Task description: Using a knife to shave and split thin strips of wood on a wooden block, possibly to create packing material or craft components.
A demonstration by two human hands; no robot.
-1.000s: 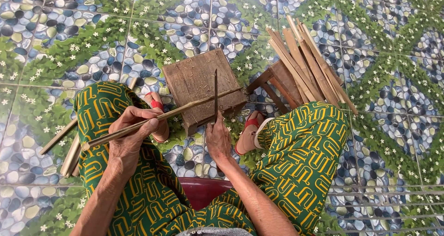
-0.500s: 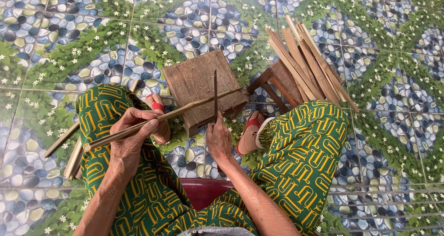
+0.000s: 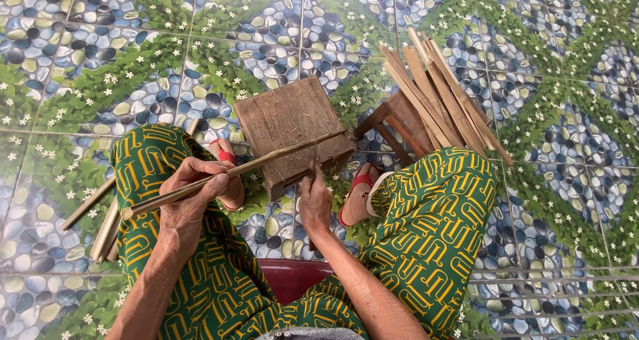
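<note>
The person sits with knees spread, both bare forearms reaching forward from the bottom of the view. The left hand [image 3: 193,193] hangs above the left thigh, wrist bent slightly inward, fingers curled into a closed grip with the thumb lying along the top and the knuckles turned up toward the camera. The right hand [image 3: 315,203] lies between the knees, nearer the middle, back of the hand upward, fingers folded down tight and the forearm running back toward the right hip.
</note>
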